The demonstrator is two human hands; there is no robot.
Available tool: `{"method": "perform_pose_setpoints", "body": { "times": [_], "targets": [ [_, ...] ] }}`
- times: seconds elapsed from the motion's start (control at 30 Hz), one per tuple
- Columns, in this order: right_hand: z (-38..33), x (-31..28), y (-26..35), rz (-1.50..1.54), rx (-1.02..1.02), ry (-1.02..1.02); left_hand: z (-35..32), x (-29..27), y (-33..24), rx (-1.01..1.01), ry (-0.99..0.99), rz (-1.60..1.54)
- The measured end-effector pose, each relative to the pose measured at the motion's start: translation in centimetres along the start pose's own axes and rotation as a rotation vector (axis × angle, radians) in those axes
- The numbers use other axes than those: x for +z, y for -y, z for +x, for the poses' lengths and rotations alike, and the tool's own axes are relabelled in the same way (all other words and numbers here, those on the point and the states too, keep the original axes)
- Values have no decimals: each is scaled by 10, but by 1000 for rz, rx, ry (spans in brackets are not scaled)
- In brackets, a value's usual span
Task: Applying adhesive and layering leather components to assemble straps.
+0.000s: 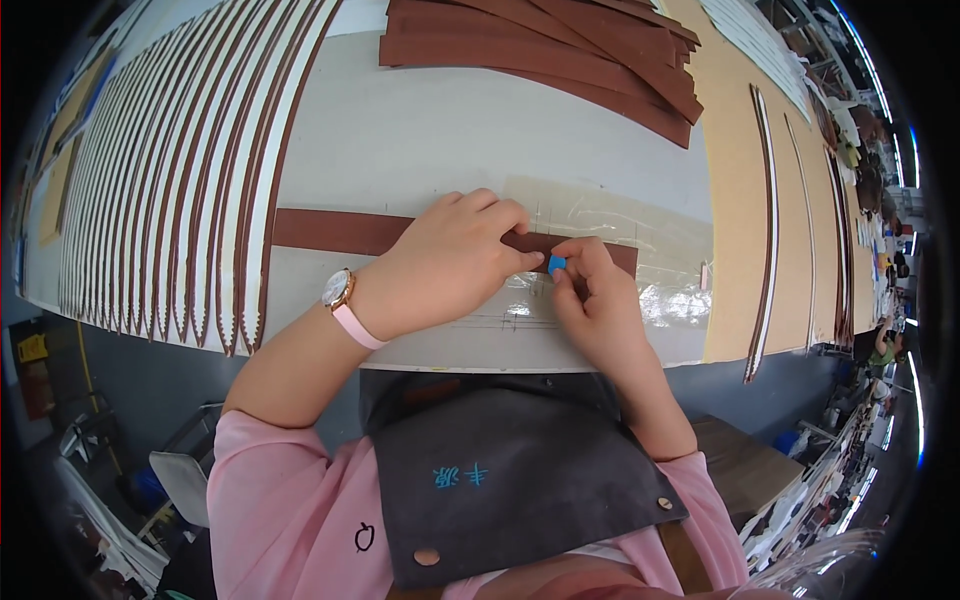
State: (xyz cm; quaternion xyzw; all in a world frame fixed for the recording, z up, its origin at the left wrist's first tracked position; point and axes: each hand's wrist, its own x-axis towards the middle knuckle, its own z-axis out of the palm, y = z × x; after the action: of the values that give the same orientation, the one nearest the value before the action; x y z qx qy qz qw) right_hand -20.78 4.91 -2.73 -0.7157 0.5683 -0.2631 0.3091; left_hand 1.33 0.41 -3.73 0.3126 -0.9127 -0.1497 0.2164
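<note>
A long brown leather-like strip (340, 230) lies across the table from left to right. My left hand (455, 255) holds it down, the thumb and curled fingers on either side of its width near the right part. Between the thumb and fingertips of my right hand (603, 300) is a small blue block (557, 265), held at the strip's near edge just right of my left thumb. Under the strip's right end lies a clear plastic sheet (670, 285) with pen lines on the surface around it.
A pile of brown strips (560, 50) lies at the far side. On the left, many long brown-and-white strips (240, 180) with toothed ends stand in rows. Several narrow strips (765, 230) lie on the tan board (735, 180) at right. The table's near edge (480, 369) runs below my hands.
</note>
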Motion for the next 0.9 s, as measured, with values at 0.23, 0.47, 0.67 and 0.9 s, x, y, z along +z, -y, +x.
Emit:
{"method": "perform_pose_setpoints", "body": {
  "times": [0.23,0.47,0.67,0.9],
  "targets": [
    [-2,5,-3,-124,-150,-42,0,0,-2,-2,10,-11],
    [0,3,1,-80,-117,-21,-1,0,1,4,18,-31],
    [2,-26,-13,496,157,-85,5,-14,7,-54,27,-201],
    [19,-95,-74,41,132,-319,8,-26,11,-273,154,-203]
  ]
}}
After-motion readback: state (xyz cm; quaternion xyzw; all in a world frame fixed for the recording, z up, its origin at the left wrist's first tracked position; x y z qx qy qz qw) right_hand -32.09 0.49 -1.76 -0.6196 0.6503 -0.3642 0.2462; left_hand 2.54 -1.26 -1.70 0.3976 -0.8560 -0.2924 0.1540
